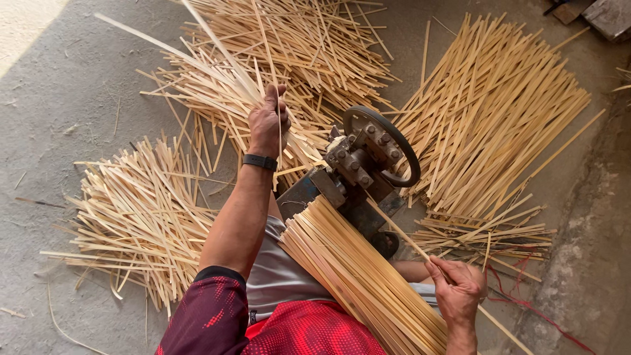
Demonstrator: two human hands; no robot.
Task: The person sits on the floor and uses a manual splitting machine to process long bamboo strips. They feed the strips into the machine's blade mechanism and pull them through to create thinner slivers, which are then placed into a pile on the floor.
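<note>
Holding one thin bamboo strip (pixel 401 231) between thumb and fingertips, the right hand (pixel 458 291) is at the near right of the scene, closed narrowly on the near end of the strip. The strip runs from this hand up and to the left, toward a small metal machine (pixel 358 172) in the middle, and its far end reaches the machine's body just below the round dark wheel (pixel 383 146). The left hand (pixel 267 123) is raised farther away, left of the machine, with a black band (pixel 259 161) on the wrist; its fingers are closed around a bunch of long thin slivers (pixel 223 72) that fan out up and to the left.

A thick bundle of strips (pixel 358 273) lies across the person's lap, between the two arms, with its far end touching the near side of the machine. The person wears a red patterned shirt (pixel 217 322).

Around the machine, the floor (pixel 59 98) is rough grey concrete, dusty, with small splinters on it. One loose pile (pixel 141 210) of short strips lies at the left, one large tangled heap (pixel 309 39) lies far behind the machine, and one more orderly pile (pixel 486 112) spreads at the right. A red cord (pixel 526 302) lies on the floor at the near right. Sunlight falls on the far left corner of the floor.
</note>
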